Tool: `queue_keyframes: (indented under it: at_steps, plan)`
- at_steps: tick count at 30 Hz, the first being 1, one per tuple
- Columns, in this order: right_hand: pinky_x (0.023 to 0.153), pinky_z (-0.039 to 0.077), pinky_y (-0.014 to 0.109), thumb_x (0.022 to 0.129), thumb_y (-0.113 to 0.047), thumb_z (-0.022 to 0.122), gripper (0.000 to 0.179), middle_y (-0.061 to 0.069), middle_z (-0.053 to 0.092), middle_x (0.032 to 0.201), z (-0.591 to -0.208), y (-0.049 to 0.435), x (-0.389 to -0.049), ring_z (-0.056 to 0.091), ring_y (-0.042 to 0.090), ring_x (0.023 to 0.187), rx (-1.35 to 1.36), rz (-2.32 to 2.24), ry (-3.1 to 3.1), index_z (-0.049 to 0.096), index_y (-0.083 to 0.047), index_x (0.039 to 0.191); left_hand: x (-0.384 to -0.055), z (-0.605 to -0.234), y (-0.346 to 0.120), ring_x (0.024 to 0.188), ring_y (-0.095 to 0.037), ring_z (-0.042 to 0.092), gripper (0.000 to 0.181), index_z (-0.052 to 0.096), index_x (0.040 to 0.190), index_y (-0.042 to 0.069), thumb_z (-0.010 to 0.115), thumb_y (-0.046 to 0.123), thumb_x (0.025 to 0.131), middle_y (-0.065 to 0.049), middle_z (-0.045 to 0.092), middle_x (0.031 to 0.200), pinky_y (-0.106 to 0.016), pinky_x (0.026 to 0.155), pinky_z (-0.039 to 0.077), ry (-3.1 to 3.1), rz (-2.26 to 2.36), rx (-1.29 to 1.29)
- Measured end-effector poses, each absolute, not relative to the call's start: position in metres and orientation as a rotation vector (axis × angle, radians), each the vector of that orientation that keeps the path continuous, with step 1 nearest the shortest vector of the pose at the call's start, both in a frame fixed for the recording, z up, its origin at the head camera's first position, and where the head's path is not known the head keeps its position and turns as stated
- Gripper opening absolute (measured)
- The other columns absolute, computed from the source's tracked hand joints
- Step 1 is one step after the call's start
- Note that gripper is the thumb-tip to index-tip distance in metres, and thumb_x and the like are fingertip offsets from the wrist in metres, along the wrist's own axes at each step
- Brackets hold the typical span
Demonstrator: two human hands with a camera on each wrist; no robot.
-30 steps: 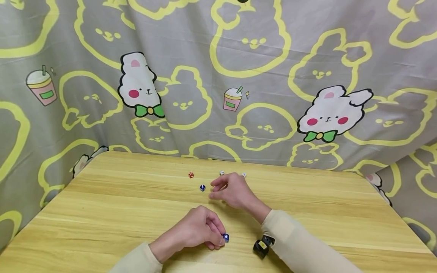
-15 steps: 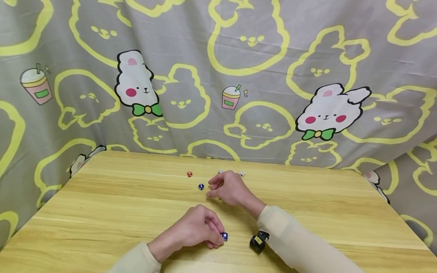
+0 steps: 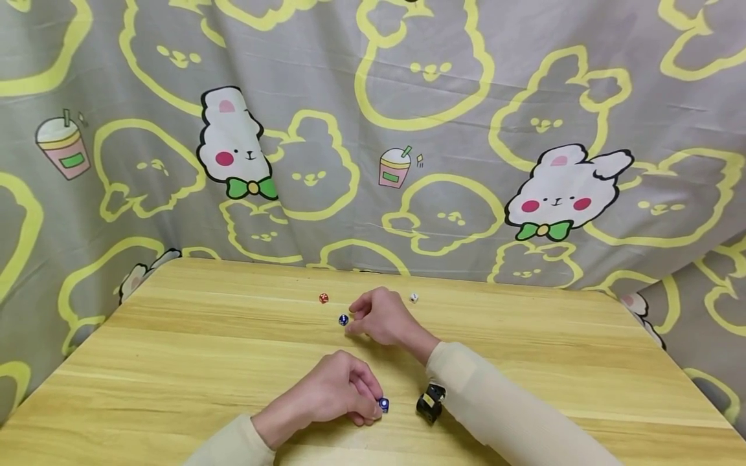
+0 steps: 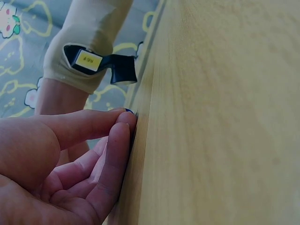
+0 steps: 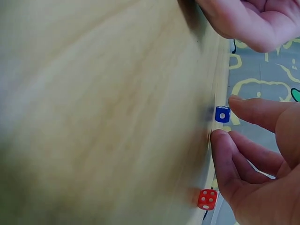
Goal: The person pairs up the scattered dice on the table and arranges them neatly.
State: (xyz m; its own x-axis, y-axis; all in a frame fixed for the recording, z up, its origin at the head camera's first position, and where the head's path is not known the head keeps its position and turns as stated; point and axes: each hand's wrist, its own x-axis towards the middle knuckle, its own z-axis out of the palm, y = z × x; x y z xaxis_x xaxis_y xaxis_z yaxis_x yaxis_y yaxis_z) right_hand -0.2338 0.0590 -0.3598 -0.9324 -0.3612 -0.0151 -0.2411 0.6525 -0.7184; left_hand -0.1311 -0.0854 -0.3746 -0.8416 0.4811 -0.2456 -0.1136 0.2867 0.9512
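In the head view my left hand is low over the table's near part and pinches a blue die between thumb and fingertips. The left wrist view shows only a sliver of that blue die at the fingertips. Farther back, my right hand has its thumb and fingers parted around a second blue die. In the right wrist view this blue die sits in the gap between thumb and fingers. A red die stands just past the fingers.
Also toward the back of the wooden table lie the red die and a white die. A black camera is strapped at my right wrist. A patterned grey curtain hangs behind the table.
My right hand has moved left to the far blue die, and a white die behind it is now hidden. The left hand keeps its pinch in the same place.
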Motion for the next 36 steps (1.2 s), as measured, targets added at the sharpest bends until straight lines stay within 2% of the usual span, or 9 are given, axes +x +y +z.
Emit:
queue_keyframes:
  at_steps: [8, 27, 36]
  plan:
    - [0.074, 0.053, 0.024, 0.081, -0.019, 0.093, 0.029, -0.002, 0.074, 0.086, -0.363, 0.051, -0.237, 0.062, 0.010, 0.080, -0.497, -1.112, 2.753, 0.081, -0.006, 0.104, -0.131, -0.375, -0.086, 0.062, -0.011, 0.071, 0.013, 0.075, 0.088, 0.000, 0.084, -0.003, 0.079, -0.007, 0.077, 0.075, -0.027, 0.061, 0.063, 2.063, 1.596, 0.336]
    - [0.069, 0.051, 0.024, 0.079, -0.020, 0.095, 0.018, -0.003, 0.074, 0.078, -0.362, 0.040, -0.239, 0.060, 0.012, 0.078, -0.469, -1.060, 2.803, 0.081, -0.011, 0.086, -0.130, -0.376, -0.085, 0.062, -0.011, 0.071, 0.014, 0.074, 0.087, 0.001, 0.085, -0.004, 0.078, -0.008, 0.078, 0.075, -0.028, 0.062, 0.064, 2.077, 1.597, 0.324]
    - [0.078, 0.053, 0.029, 0.081, -0.017, 0.092, 0.012, -0.004, 0.076, 0.084, -0.361, 0.041, -0.237, 0.061, 0.015, 0.087, -0.438, -1.064, 2.828, 0.082, -0.014, 0.087, -0.131, -0.376, -0.085, 0.062, -0.012, 0.072, 0.014, 0.075, 0.087, 0.000, 0.084, -0.004, 0.079, -0.008, 0.078, 0.075, -0.028, 0.061, 0.064, 2.070, 1.601, 0.333]
